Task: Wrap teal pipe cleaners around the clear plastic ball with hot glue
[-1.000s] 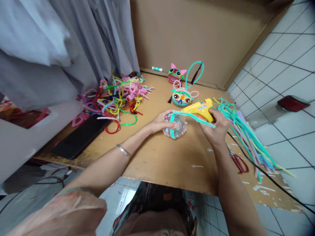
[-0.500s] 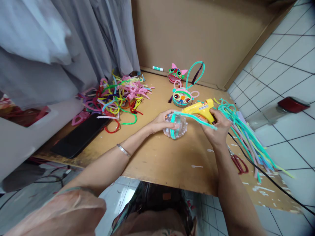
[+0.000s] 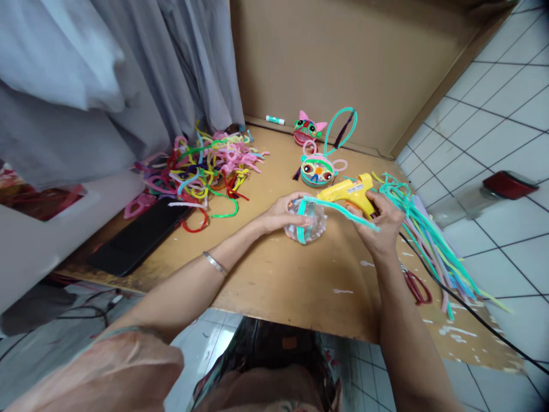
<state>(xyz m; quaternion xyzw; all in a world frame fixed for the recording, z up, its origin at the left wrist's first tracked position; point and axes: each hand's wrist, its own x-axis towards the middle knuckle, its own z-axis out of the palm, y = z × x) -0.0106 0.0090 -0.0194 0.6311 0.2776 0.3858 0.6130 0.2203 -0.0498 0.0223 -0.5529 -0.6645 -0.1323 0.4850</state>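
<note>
Wooden table [image 3: 274, 274], mid-surface: left hand [image 3: 281, 213] curled around a clear plastic ball [image 3: 309, 222]; teal pipe cleaner [image 3: 343, 210] wraps the ball; right hand [image 3: 377, 224] pinches its free end, gripping the yellow glue gun [image 3: 348, 191].

Glue gun [image 3: 349, 193]: yellow. Pipe cleaner [image 3: 338, 209]: teal. Bottle base [image 3: 311, 222]: clear. Scissors [image 3: 415, 285]: red handles. Table [image 3: 278, 274]: tan, w/ white flecks.

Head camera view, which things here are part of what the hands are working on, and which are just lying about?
In use: left hand on clear ball; right hand holding yellow glue gun; teal pipe cleaner around the ball.

Lying about: scissors, black phone, tangled pipe cleaners, glue stick, finished owl faces.
</note>
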